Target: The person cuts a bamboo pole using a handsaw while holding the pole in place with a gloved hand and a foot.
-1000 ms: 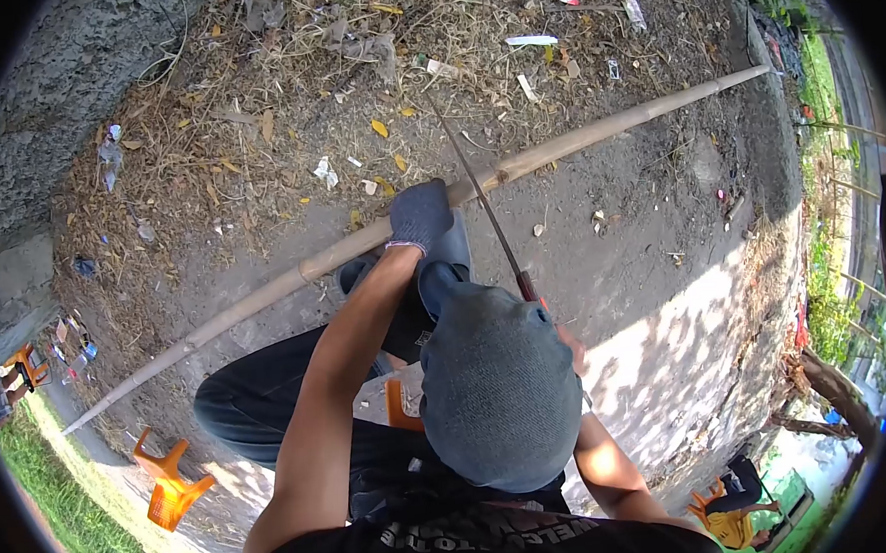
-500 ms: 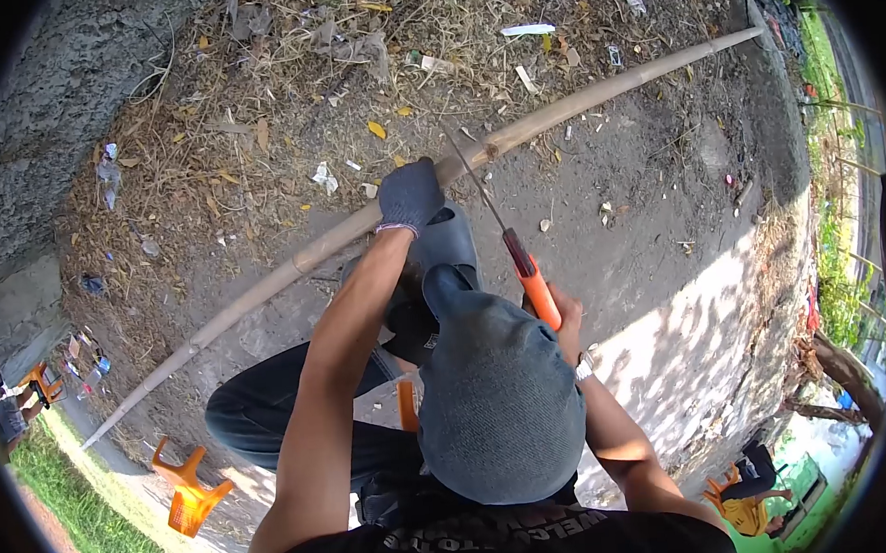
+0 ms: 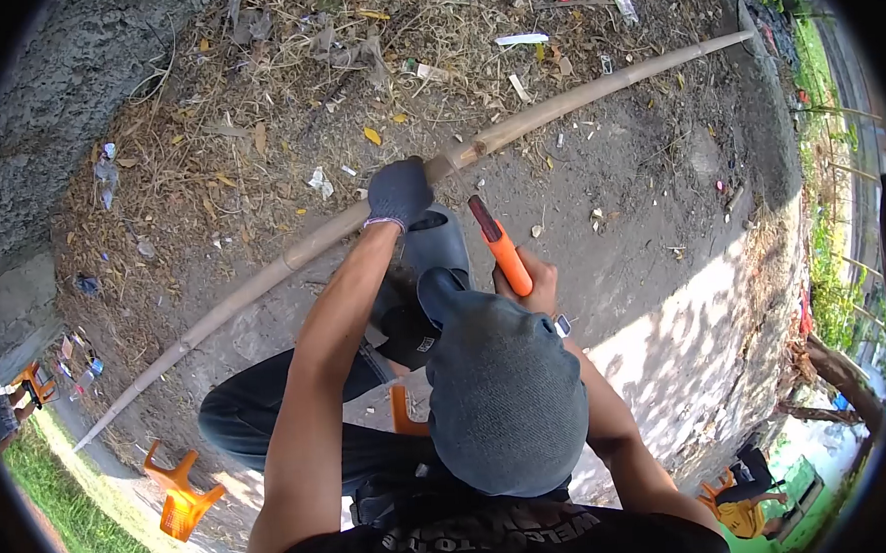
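A long bamboo pole runs diagonally across the ground, with a darker joint near its middle. Wearing a dark glove, my left hand grips the pole just left of that joint, above a grey boot. Bare and with a watch at the wrist, my right hand is closed round the orange handle of a saw. The thin blade points up and left to the pole beside the glove; its far end is hard to make out.
An orange chair stands at lower left. A rough wall rises at upper left. Dry leaves and litter cover the upper ground. Another person is at lower right, and part of one shows at far left.
The saw and my right hand have moved back and forth relative to the pole, now up and left of half a second ago. My gloved left hand has kept its grip on the pole.
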`<state>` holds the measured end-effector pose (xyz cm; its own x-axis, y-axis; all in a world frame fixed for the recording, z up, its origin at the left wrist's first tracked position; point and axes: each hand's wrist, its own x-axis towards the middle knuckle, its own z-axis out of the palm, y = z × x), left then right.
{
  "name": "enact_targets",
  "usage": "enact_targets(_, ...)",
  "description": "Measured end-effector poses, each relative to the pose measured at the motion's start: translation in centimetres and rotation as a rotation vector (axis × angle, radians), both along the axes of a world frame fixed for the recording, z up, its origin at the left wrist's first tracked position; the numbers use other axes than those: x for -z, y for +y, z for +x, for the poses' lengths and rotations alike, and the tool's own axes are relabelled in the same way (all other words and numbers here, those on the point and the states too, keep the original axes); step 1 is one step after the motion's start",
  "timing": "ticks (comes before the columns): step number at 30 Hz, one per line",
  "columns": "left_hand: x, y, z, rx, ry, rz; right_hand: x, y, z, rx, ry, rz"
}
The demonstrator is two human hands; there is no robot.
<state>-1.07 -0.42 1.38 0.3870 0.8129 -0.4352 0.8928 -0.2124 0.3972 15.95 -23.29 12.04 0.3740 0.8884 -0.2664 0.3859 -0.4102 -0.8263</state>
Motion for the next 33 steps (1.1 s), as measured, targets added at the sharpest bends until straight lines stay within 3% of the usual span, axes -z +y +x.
enact_targets(3,0.1,0.5,-0.4,0.019,-0.011,0.040,0.4,-0.7,0.1,-0.037,0.014,0.016)
enact_targets(6,0.9,2.6,-0.6,-0.021,0.019,0.058,-0.8,-10.8,1.1,0.032,-0.078,-0.080)
enact_targets(7,1.0,2.3,-0.6,-0.022,0.017,0.047,1.7,-15.3,1.8,0.045,-0.071,-0.151)
enact_targets(9,1.1,1.8,-0.4,-0.024,-0.002,0.043,1.7,-15.6,1.8,0.053,-0.116,-0.177)
enact_targets(11,1.0,0.5,-0.1,0.002,-0.010,0.041,-2.7,-5.5,0.9,0.000,-0.002,-0.072)
enact_targets(13,0.6,0.0,-0.1,0.009,-0.013,0.052,-1.0,1.4,-0.2,0.006,-0.097,-0.037)
enact_targets(16,0.4,1.4,-0.5,0.011,-0.007,0.048,-1.6,-0.2,0.1,-0.027,-0.006,-0.021)
enact_targets(20,0.8,3.6,-1.0,0.007,0.008,0.072,-5.1,-10.8,1.8,-0.056,-0.145,-0.049)
enact_targets(28,-0.7,1.7,0.0,0.041,0.006,0.045,-0.7,0.9,1.6,-0.059,-0.125,0.083)
enact_targets(30,-0.8,-0.2,-0.3,0.045,0.006,0.018,-2.0,-2.3,1.1,-0.014,0.082,0.011)
enact_targets(33,-0.3,1.0,-0.7,0.016,0.013,0.050,-4.3,-11.4,1.7,-0.044,0.010,-0.069)
